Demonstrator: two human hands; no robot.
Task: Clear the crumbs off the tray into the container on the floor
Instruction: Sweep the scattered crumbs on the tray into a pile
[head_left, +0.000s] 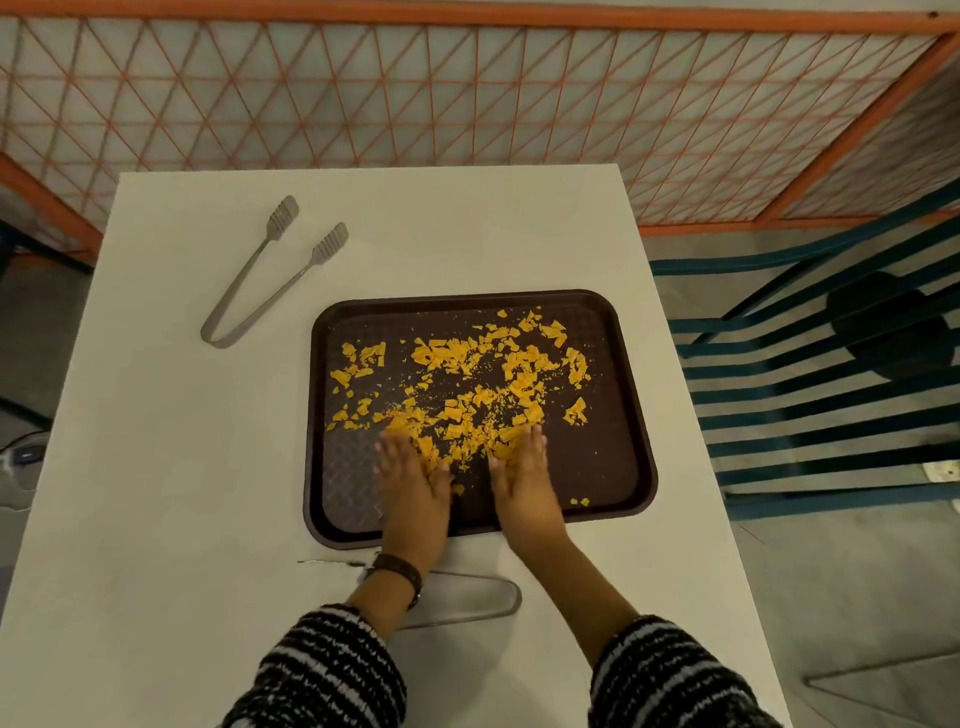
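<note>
Brown textured rectangular plastic tray (618, 374), jagged orange crumbs (467, 384), white surface (171, 467).
Left hand (413, 486) and right hand (522, 480) open flat, fingers spread, touching crumbs.

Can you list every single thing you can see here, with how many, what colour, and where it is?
Table: one, white, in the middle of the view.
Tray: one, dark brown, on the table's right half.
Crumbs: many, yellow-orange, scattered over the tray.
Tongs: two, silver; one far left on the table, the other near the front edge, partly under the left arm.
Fence: one, orange mesh, behind the table.
Chair: one, dark teal slats, right of the table.
Container: none in view.
Left hand: open, flat on the tray among crumbs; a dark wristband.
Right hand: open, flat on the tray.
Sleeves: two, black-and-white striped.
</note>
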